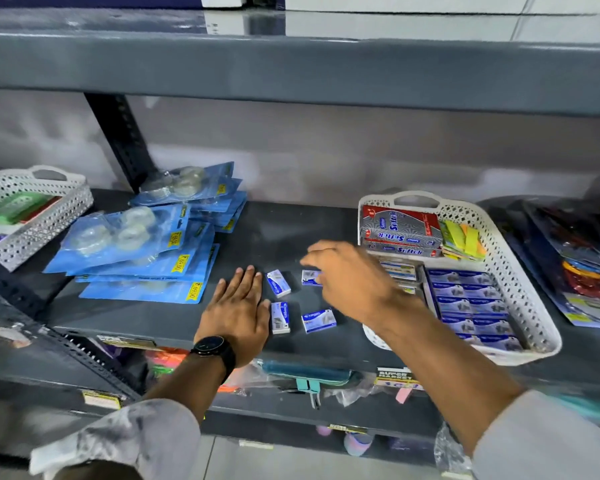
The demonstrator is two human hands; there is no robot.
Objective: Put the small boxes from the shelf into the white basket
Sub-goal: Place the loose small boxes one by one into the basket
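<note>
Several small blue-and-white boxes lie loose on the dark shelf (281, 237): one (278, 282) by my left fingertips, one (280, 317) beside my left thumb, one (318, 320) to its right, and one (310, 277) partly under my right fingers. My left hand (238, 310) rests flat on the shelf, palm down, holding nothing. My right hand (347, 271) is blurred; it hovers over the farthest box with curled fingers and nothing visibly gripped. The white basket (515, 282) stands to the right, with rows of the same boxes in its front half.
Red-and-grey Softek boxes (400, 225) and sticky notes (465, 240) fill the basket's back. Blue tape packs (136, 244) are piled at the left, beside a second white basket (32, 216). Hanging packs (586, 268) lie at the far right. An upper shelf (291, 74) overhangs.
</note>
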